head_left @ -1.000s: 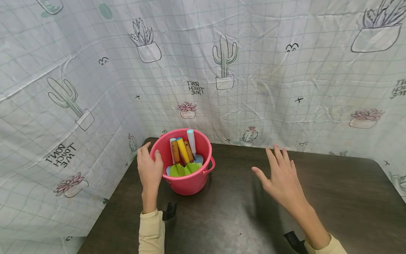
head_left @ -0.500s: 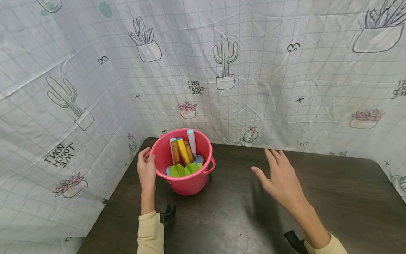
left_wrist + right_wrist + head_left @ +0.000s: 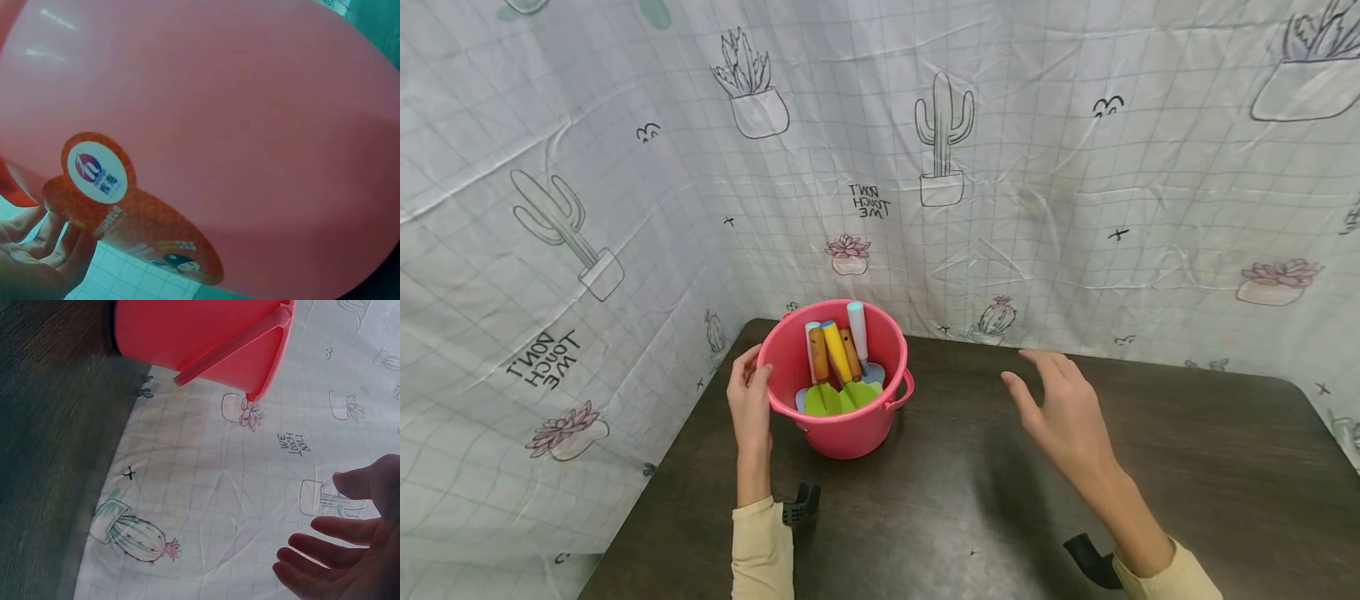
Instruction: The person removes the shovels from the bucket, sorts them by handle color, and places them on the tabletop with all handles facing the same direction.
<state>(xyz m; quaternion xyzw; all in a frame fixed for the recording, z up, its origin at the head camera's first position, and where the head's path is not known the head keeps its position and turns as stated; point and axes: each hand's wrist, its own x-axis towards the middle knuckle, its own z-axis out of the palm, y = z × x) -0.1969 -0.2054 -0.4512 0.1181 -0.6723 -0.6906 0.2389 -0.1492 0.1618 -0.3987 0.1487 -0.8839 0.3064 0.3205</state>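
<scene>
A pink bucket [image 3: 850,437] stands upright on the table at centre-left in the head view. Inside lean several small garden trowels [image 3: 838,348], with yellow, brown and white handles upward and green and pale blue blades low down. My left hand [image 3: 750,410] grips the bucket's left rim, the thumb over the edge and the fingers outside. The left wrist view shows those fingers against the wall by an orange sticker [image 3: 162,234]. To the right of the bucket, my right hand [image 3: 1063,417] hovers above the table, fingers lightly bent, holding nothing.
The dark wooden table [image 3: 925,525] reaches back to a white cloth backdrop [image 3: 1037,208] printed with cacti, which also runs along the left side. A pink side handle [image 3: 904,392] sticks out from the bucket's right.
My left hand has closed onto the bucket's rim after hovering beside it. The right hand's fingers have bent a little more. The head view has shifted slightly.
</scene>
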